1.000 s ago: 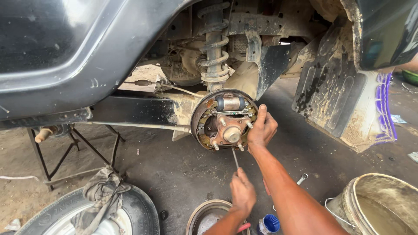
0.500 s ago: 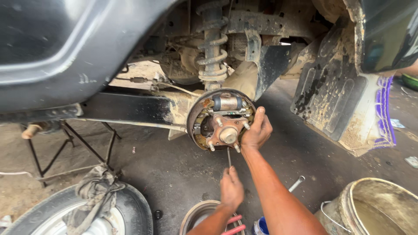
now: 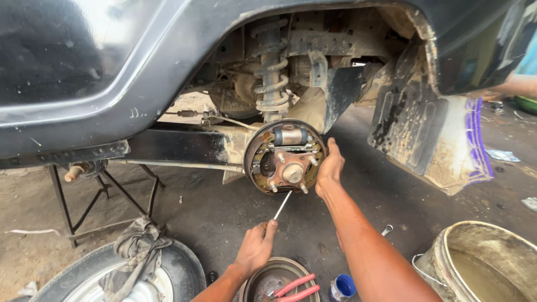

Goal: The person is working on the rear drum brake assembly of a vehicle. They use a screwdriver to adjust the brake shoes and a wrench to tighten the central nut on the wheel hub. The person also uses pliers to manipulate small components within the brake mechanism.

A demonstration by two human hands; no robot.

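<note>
A bare brake assembly (image 3: pixel 285 156) with shoes, springs and a rusty hub sits in the wheel arch of a dark car (image 3: pixel 84 67). My right hand (image 3: pixel 330 166) grips the assembly's right edge, thumb up along the rim. My left hand (image 3: pixel 255 246) holds a thin metal screwdriver (image 3: pixel 282 206) by its lower end; the tip points up at the bottom of the brake shoes. A coil spring and shock (image 3: pixel 271 72) stand above the assembly.
A removed brake drum (image 3: pixel 263 279) with red-handled pliers (image 3: pixel 293 288) lies on the ground below. A wheel (image 3: pixel 184 268) with a rag (image 3: pixel 134 251) lies lower left. A metal stand (image 3: pixel 106 196) props the car. A dirty bucket (image 3: pixel 481 263), a blue cap (image 3: pixel 343 287) and a mud flap (image 3: pixel 425 134) are at right.
The view has shifted slightly lower and closer. My left hand has kept the screwdriver pointed at the bottom of the brake; my right hand has stayed on the assembly's right edge.
</note>
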